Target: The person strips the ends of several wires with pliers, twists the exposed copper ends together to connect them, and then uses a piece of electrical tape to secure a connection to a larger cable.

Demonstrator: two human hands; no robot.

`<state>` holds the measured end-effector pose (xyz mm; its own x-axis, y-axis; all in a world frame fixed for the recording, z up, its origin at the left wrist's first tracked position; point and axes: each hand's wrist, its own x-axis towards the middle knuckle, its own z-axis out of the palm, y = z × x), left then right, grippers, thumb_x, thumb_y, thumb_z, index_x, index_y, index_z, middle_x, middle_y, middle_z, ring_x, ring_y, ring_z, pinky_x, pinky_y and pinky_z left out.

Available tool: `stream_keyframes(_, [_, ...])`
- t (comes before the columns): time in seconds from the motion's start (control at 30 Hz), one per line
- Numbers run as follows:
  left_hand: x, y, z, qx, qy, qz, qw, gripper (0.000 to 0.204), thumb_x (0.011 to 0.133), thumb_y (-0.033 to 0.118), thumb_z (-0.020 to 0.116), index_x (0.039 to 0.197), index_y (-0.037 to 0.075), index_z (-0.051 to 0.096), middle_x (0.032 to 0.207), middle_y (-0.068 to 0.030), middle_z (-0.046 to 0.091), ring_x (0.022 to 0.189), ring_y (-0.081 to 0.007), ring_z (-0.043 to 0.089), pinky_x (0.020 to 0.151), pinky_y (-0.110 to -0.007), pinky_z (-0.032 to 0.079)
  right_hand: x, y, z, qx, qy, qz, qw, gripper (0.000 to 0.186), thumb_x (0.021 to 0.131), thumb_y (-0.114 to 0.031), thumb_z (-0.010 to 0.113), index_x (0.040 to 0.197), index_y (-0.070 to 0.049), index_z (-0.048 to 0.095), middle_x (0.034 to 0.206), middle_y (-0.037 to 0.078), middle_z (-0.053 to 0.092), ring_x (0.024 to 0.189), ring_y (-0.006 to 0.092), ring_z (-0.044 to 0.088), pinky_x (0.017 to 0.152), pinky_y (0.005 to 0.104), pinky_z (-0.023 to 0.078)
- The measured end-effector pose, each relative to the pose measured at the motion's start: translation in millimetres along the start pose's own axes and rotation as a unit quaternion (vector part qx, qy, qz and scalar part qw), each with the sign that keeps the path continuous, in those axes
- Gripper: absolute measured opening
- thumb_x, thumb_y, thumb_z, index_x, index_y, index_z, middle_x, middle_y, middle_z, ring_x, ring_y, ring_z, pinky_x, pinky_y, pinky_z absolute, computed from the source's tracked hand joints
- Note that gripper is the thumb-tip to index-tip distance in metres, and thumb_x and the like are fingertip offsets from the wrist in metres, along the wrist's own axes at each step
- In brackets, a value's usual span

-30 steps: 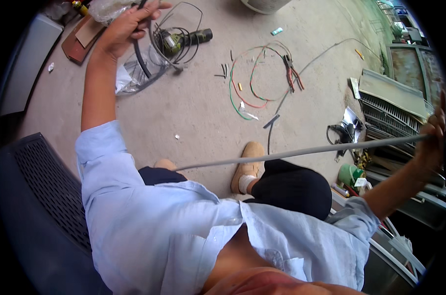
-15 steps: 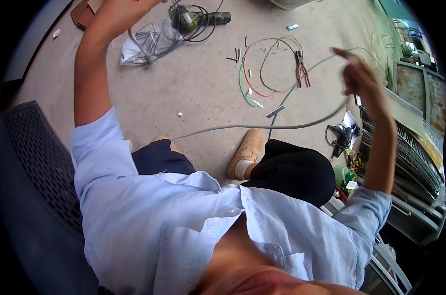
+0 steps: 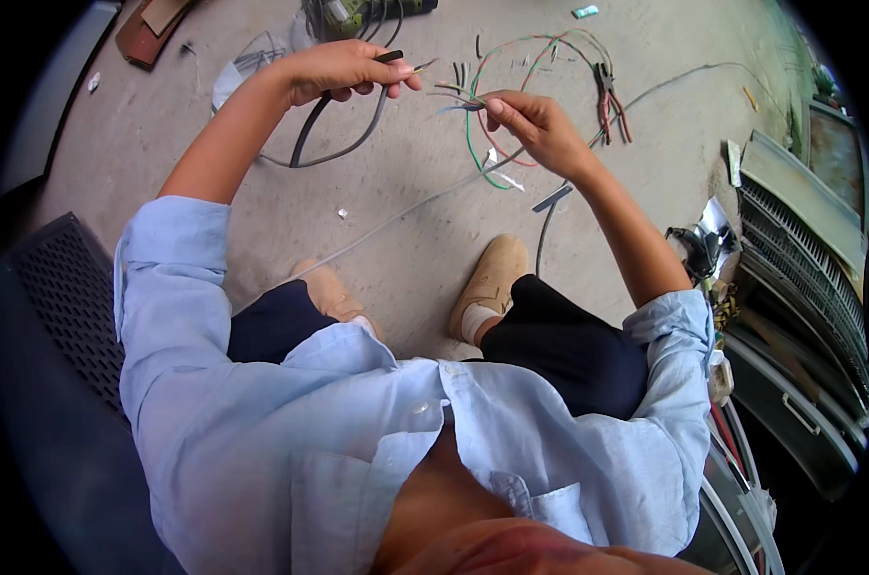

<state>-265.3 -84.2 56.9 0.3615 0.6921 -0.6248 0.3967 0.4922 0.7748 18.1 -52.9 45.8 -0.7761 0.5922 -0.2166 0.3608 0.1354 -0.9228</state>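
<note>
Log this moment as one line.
left hand: holds black cable | right hand: holds wire ends | floor: red-handled pliers

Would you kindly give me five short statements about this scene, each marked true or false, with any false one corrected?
1. The left hand holds black cable. True.
2. The red-handled pliers are in the right hand. False: they lie on the floor.
3. The right hand pinches several thin wires. True.
4. The green power tool is right of the pliers in the picture. False: it is to their left.
5. The light-blue shirt has rolled-up sleeves. True.
</note>
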Motion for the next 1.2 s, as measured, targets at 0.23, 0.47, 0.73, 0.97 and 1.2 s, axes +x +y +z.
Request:
stream_keyframes(0.23, [29,-12,25,-0.028,-0.152,-0.043,0.987,0.039,0.086,0.04,0.059,0.108,0.008,0.065,0.069,0.0102,0.05,0.055,-0.0002,0.032,0.045,-0.017,0.018,4,-11,-14,0.004,-0.138,0.033,0.99,0.023,0.092,-0.02,0.057,0.103,-0.001,0.066,0.081,-0.001,0.061,0.075,0.0058,0.052,0.071,0.0225,0.045])
stream_keyframes(0.47, [40,-28,50,-0.123,-0.284,-0.075,0.948,0.047,0.09,0.037,0.055,0.126,0.007,0.053,0.067,0.0117,0.043,0.055,0.0016,0.03,0.042,-0.014,0.019,11,7,-20,0.045,-0.144,0.033,0.988,0.019,0.088,-0.015,0.063,0.101,-0.002,0.067,0.085,0.0,0.065,0.079,0.0054,0.056,0.073,0.0211,0.046])
stream_keyframes(0.73, [37,-31,55,-0.161,-0.265,-0.05,0.949,0.046,0.09,0.035,0.056,0.122,0.002,0.054,0.078,0.0079,0.047,0.055,0.0016,0.031,0.04,-0.012,0.022,16,14,-12,-0.016,-0.099,0.021,0.995,0.017,0.085,-0.017,0.066,0.095,-0.002,0.068,0.084,0.0,0.064,0.078,0.006,0.056,0.071,0.0214,0.045])
stream_keyframes(0.97, [40,-36,58,-0.22,-0.267,-0.055,0.937,0.041,0.091,0.027,0.056,0.123,0.001,0.052,0.083,0.007,0.049,0.055,0.0031,0.032,0.039,-0.01,0.02,16,12,0,-0.095,-0.064,-0.119,0.986,0.017,0.085,-0.013,0.065,0.1,-0.006,0.069,0.082,0.002,0.064,0.077,0.012,0.059,0.072,0.026,0.047])
stream_keyframes(1.2, [51,-44,62,-0.246,-0.244,-0.072,0.935,0.041,0.091,0.024,0.058,0.125,0.001,0.05,0.085,0.0067,0.05,0.055,0.0034,0.03,0.039,-0.01,0.021,13,7,-1,-0.217,-0.043,-0.118,0.968,0.016,0.083,-0.015,0.066,0.096,-0.007,0.07,0.079,0.006,0.063,0.074,0.0182,0.061,0.07,0.0287,0.049])
